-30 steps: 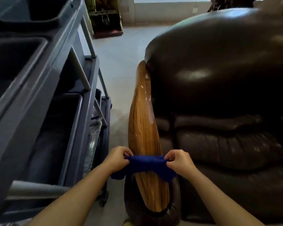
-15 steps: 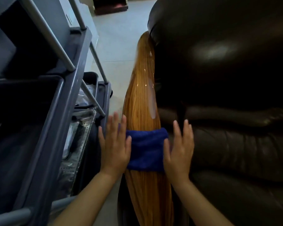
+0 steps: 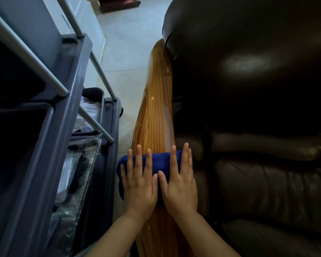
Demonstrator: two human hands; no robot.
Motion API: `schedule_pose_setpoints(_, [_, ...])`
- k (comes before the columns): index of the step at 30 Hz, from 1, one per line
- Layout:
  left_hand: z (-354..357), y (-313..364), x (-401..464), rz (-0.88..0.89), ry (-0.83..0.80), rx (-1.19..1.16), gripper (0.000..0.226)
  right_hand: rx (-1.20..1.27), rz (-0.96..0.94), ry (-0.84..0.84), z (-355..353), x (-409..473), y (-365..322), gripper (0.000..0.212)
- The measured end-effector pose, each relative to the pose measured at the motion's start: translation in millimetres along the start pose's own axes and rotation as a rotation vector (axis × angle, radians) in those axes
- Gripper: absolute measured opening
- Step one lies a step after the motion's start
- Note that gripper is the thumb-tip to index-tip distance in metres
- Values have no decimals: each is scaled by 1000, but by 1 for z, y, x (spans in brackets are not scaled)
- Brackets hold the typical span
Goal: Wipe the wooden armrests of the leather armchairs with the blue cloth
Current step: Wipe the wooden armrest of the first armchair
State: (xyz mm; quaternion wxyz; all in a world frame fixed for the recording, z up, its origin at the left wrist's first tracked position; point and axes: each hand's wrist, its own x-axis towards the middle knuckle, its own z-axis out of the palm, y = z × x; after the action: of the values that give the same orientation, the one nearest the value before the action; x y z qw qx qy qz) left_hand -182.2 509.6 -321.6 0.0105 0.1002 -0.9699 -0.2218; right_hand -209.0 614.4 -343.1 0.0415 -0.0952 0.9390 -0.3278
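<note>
Hands: left hand and right hand lie flat, fingers spread, thumbs touching, pressing the cloth, not gripping.
Cloth: draped across the armrest, near its front end.
Chair: right of the armrest.
Cart: left; no writing seems legible.

Grey cart w/ pale tiled floor

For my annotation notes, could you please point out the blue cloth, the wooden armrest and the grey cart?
blue cloth (image 3: 160, 161): head view, top between hands.
wooden armrest (image 3: 156, 108): head view, bare middle.
grey cart (image 3: 76, 75): head view, shelf edge.
</note>
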Motion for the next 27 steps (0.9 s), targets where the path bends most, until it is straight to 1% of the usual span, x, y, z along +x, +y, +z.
schedule_pose_setpoints(6, [-10, -5, 54, 35, -41, -20, 58, 51, -46, -42, -8, 56, -8, 69])
schedule_pose_setpoints(8, [-13, -6, 76, 64, -26, -69, 58, 57, -66, -40, -9, 79, -11, 71])
schedule_pose_setpoints(11, [-16, -11, 118, 86, -2, -190, 58, 65, -96, -14, -8, 122, -15, 68])
schedule_pose_setpoints(13, [-14, -16, 150, 95, 5, -259, 57, 60, -76, -2, -6, 155, -17, 64])
schedule_pose_setpoints(16, [-13, -17, 197, 92, -13, -327, 55, 29, -21, -17, -9, 201, -24, 65])
schedule_pose_setpoints(18, [-18, -12, 211, 78, -16, -341, 61, 7, -5, -17, -18, 213, -30, 66])
schedule_pose_setpoints(20, [-25, -11, 204, 72, 21, -344, 68, 24, -18, 41, -28, 203, -28, 67])
schedule_pose_setpoints(21, [-26, -14, 195, 95, 28, -367, 68, 57, -50, 69, -30, 195, -24, 67])
schedule_pose_setpoints(23, [-29, -21, 179, 150, -58, -446, 62, 125, -113, 30, -30, 182, -16, 67])
schedule_pose_setpoints(25, [-30, -28, 180, 166, -159, -487, 56, 124, -127, -69, -25, 184, -13, 65])
schedule_pose_setpoints(27, [-33, -29, 192, 154, -232, -487, 60, 99, -117, -151, -22, 194, -15, 65])
